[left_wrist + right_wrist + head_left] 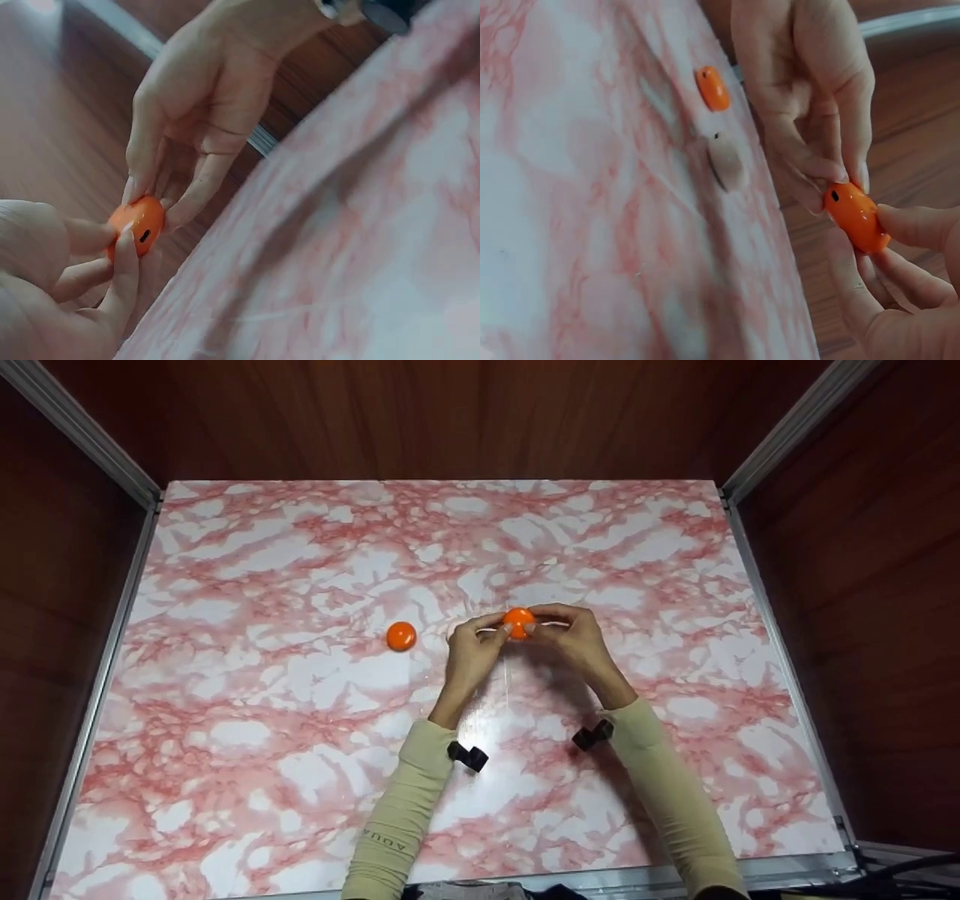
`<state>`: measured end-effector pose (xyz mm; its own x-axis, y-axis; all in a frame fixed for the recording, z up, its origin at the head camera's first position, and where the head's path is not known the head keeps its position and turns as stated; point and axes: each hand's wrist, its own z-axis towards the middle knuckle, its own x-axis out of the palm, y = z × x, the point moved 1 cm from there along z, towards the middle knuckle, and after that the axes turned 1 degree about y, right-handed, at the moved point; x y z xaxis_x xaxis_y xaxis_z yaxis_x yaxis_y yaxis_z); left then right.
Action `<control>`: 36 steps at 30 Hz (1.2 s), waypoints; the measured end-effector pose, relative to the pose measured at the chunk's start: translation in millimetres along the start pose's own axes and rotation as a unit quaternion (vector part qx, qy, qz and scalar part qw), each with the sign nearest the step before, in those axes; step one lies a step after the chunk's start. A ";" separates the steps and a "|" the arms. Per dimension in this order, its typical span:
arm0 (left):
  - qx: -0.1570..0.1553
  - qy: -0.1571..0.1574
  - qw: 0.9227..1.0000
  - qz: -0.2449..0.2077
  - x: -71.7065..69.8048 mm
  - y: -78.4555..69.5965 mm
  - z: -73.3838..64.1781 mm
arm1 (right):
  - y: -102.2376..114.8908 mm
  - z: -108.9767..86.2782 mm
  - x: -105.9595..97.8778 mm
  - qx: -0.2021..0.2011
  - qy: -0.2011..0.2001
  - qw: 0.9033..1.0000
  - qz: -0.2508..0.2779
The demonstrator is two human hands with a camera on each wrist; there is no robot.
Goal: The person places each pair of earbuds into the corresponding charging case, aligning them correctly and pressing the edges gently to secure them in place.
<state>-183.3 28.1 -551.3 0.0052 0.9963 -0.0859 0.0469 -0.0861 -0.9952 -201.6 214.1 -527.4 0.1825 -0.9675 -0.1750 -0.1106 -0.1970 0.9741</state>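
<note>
A small, glossy, round orange disc [518, 623] with rounded edges is held up between both hands over the middle of the table. A dark slot on its side shows in the wrist views. My left hand [472, 655] pinches it from the left, thumb in front and fingers behind. From the other side, my right hand [579, 643] pinches the same disc with thumb and fingers. Left of the hands, a second orange disc [401, 636] lies on the table. A pale disc [727, 162] of similar shape, also with a dark spot, lies beside it in the right wrist view.
The table [247, 780] has a red-and-white marbled top. Dark wood panels [435, 420] rise at the back and both sides, with metal rails [795, 675] along the edges. Black wrist cameras [468, 757] sit at both sleeve cuffs.
</note>
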 end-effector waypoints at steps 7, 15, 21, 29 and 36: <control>0.031 0.013 0.993 0.116 8.4 3.4 -4.4 | -11.0 4.1 -1.3 0.030 -0.009 0.999 -0.036; 0.043 0.030 0.982 0.182 13.2 5.8 -5.5 | -21.6 7.5 -3.3 0.037 -0.007 0.998 -0.041; 0.075 0.037 0.961 0.264 13.3 10.4 -6.6 | -29.1 9.5 1.1 0.038 0.003 0.998 -0.040; 0.060 0.055 0.957 0.279 18.8 13.6 -6.1 | -31.3 13.9 2.6 0.038 -0.013 0.996 -0.077; 0.033 0.062 0.962 0.265 23.2 15.3 -3.5 | -32.3 19.5 1.9 0.055 -0.021 0.995 -0.077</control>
<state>-179.0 49.9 -568.4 0.1309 0.8048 -0.5790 -0.0587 -0.5767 -0.8148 -216.7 215.5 -561.9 0.1648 -0.9299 -0.3289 -0.1918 -0.3573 0.9141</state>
